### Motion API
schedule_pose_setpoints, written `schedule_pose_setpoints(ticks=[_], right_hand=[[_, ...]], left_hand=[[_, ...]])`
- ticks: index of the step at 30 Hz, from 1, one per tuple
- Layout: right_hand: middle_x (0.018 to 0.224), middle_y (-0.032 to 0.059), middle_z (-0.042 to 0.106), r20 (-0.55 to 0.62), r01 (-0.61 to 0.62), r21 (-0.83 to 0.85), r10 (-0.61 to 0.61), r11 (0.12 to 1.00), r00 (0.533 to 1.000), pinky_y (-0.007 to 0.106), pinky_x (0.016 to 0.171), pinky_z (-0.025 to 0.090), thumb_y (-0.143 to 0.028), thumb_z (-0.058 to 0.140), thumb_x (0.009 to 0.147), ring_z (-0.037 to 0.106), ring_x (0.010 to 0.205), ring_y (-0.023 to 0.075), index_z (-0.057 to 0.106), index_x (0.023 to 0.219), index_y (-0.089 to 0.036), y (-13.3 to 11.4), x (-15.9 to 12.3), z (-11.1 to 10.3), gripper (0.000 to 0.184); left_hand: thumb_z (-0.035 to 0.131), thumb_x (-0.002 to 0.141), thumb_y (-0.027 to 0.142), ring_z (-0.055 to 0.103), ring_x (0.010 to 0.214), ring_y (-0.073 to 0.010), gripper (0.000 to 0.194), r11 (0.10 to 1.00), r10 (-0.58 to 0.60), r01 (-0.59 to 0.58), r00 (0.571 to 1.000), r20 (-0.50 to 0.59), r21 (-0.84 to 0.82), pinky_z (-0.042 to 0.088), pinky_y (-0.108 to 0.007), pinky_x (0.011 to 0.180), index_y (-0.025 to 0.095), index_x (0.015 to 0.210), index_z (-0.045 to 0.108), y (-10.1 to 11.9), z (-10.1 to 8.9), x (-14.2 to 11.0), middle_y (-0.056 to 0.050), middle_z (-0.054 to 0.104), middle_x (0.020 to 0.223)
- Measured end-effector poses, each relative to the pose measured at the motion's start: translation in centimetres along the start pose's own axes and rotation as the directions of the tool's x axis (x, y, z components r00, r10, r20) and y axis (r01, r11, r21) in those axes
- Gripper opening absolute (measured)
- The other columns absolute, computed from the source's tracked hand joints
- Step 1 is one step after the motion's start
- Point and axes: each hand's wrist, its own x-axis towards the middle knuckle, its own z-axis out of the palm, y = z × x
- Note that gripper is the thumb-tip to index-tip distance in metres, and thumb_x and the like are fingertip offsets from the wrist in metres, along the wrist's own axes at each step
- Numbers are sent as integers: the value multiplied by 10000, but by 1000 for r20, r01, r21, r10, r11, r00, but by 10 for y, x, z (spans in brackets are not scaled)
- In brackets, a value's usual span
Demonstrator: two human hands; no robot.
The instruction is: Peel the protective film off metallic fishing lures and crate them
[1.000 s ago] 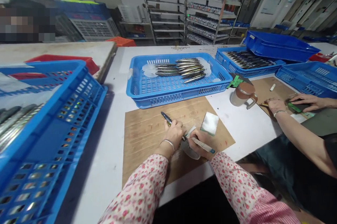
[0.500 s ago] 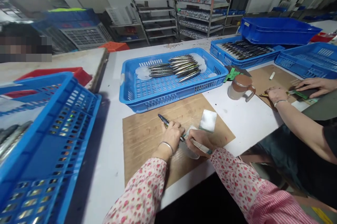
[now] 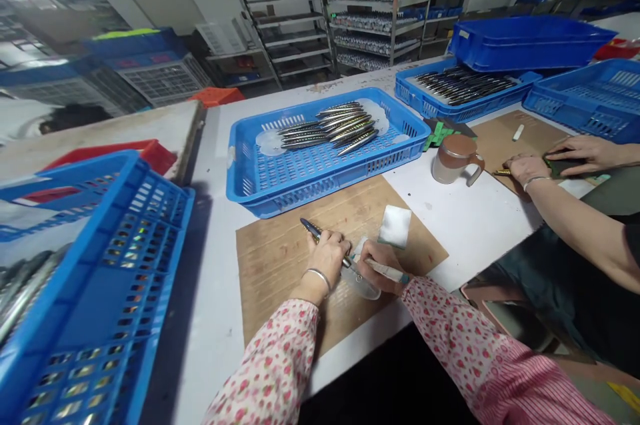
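My left hand (image 3: 327, 253) is closed on a slim dark metal lure (image 3: 313, 230) and presses it flat on the brown cardboard mat (image 3: 280, 265). My right hand (image 3: 383, 264) grips a thin tool (image 3: 387, 271) whose tip meets the lure between my hands. A clear plastic piece (image 3: 363, 286) lies under my hands. A white square pad (image 3: 395, 226) rests on the mat just beyond my right hand. Ahead stands a blue tray (image 3: 320, 172) holding several shiny lures (image 3: 333, 128).
A blue crate (image 3: 95, 298) with lures fills the left. A brown-lidded mug (image 3: 454, 160) stands to the right. A co-worker's hands (image 3: 555, 162) work on a second mat. More blue trays (image 3: 450, 88) and metal shelving (image 3: 350, 12) sit behind.
My hands have stayed together on the lure and tool. The view has tipped slightly, and the co-worker's far hand has slid over the green item.
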Motion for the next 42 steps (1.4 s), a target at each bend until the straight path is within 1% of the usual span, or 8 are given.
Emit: schedule_pose_setpoints(ticks=[7,15,20,25,30,35,39,42], right_hand=[[649,-25,523,33,25,-44,-24,999,999,248,609,342,-192,469,785,501,615,120,454,734,-206,3,-2,3,54],[587,-49,488,80,31,-35,-28,999,996,239,561,302,-165,494,720,455,556,114,411,678,-218,2,3,-2,107],[561,-60,461,123,-19,30,15,999,992,239,542,282,-166,488,714,441,534,108,388,647,-217,-1,4,-8,132],[593,-52,467,75,-118,75,113,990,991,229,537,290,-187,482,751,450,555,108,398,656,-216,-3,5,-6,130],[603,-54,484,125,-97,29,93,995,988,228,552,303,-168,494,739,455,575,109,412,669,-217,-1,5,-6,118],[580,-64,451,164,-84,92,68,992,984,223,541,299,-157,508,721,438,554,102,392,638,-213,-1,7,-10,154],[581,-68,439,115,-158,142,143,977,983,212,532,297,-152,503,738,429,547,93,394,640,-209,-5,10,-12,157],[594,-66,468,130,-198,118,182,973,975,209,532,295,-131,509,730,450,559,92,413,649,-208,-9,12,-12,147]], left_hand=[[456,857,118,452,1012,-285,208,1000,5,-5,1000,25,30,280,-623,911,210,829,640,1,-2,3,-89,601,967],[464,861,124,453,1024,-284,203,999,0,-3,998,63,35,278,-638,919,210,817,643,2,-3,5,-93,607,970],[441,873,119,459,1021,-285,218,999,-3,-2,996,85,55,295,-651,911,201,817,636,4,-8,5,-91,606,973],[453,854,106,462,1017,-288,208,998,0,-4,997,77,57,309,-644,905,195,816,637,4,-8,5,-94,604,988],[452,860,122,462,1006,-294,209,999,-1,-2,998,69,49,302,-645,899,195,817,643,3,-5,5,-102,609,976],[445,860,131,450,1007,-292,212,999,1,-3,997,74,35,279,-654,911,195,805,640,3,-7,5,-108,607,982],[429,864,136,448,1006,-284,221,1000,6,-7,998,63,22,285,-646,911,198,812,635,3,-7,4,-111,605,993],[434,849,115,450,1015,-286,225,1000,3,-4,998,59,17,286,-646,914,199,810,639,2,-6,4,-107,603,990]])
